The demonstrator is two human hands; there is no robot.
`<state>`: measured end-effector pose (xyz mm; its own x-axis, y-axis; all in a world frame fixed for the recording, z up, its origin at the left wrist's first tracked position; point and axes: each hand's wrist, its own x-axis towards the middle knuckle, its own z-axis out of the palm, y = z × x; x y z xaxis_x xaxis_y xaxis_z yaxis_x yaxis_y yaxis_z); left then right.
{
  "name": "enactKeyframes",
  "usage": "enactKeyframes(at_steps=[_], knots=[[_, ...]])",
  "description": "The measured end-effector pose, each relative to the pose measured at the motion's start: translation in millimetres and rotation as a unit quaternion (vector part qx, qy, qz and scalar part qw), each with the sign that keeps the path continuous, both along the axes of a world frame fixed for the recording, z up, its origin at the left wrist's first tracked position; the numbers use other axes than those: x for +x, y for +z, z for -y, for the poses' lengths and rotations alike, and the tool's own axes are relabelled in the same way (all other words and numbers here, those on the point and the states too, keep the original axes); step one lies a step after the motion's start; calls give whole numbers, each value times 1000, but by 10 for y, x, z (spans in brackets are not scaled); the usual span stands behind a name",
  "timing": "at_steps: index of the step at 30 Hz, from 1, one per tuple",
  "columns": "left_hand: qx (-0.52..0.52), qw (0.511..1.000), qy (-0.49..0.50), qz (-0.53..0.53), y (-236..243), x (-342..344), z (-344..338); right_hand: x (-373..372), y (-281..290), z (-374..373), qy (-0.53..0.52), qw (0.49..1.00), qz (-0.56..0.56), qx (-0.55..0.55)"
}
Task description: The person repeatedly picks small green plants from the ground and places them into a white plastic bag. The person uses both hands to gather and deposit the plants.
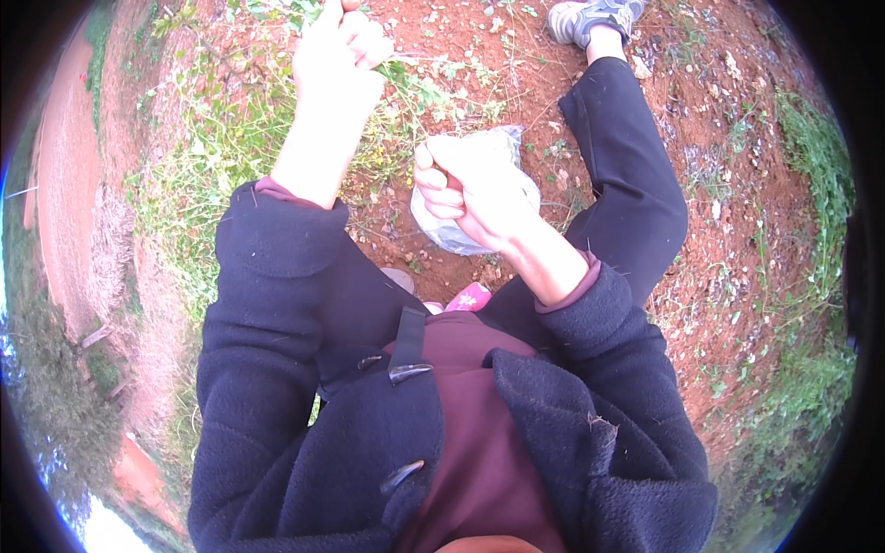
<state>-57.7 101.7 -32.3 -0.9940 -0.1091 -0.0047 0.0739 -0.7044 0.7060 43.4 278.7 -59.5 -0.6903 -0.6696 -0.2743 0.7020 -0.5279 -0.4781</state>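
Note:
My left hand (346, 55) is up at the top edge, closed among green leaves (286, 13), with a thin pale stem sticking out at its right side. Overexposure washes out much of its detail. Lower and to the right, my right hand (466, 189) is closed in a pinch, and a thin stem (419, 129) seems to rise from its fingertips. Under and behind this hand a clear plastic bag (510, 150) lies on the red soil; glare and the hand hide what is in it.
Leafy, tangled plants (221, 138) spread on the left. My outstretched leg (627, 166) in black trousers ends in a grey shoe (590, 20) at the top right. A pink patterned thing (470, 297) sits between my legs. Stony red soil (710, 323) and green weeds (820, 184) lie to the right.

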Motion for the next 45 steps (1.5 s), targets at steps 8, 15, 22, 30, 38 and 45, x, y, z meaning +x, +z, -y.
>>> enactKeyframes(at_steps=[8, 15, 22, 30, 38, 45], knots=[[26, 999, 19, -29, 101, -83, 352, 18, -45, -29, -3, 998, -59, 36], [-232, 970, -59, 53, 103, 240, -200, -161, 82, -121, -112, 981, -148, 60], [-226, 948, -217, 55, 138, 429, -524, -303, 66, -237, -99, 991, -82, 32], [-191, 950, -233, 83, 99, 434, -570, -325, 63, -270, -81, 993, -86, 10], [-141, 971, -170, 89, 82, 401, -520, -312, 48, -325, -55, 994, -86, 47], [30, 994, -95, 37, 71, 81, 30, -309, -66, -386, -63, 992, -87, 70]])
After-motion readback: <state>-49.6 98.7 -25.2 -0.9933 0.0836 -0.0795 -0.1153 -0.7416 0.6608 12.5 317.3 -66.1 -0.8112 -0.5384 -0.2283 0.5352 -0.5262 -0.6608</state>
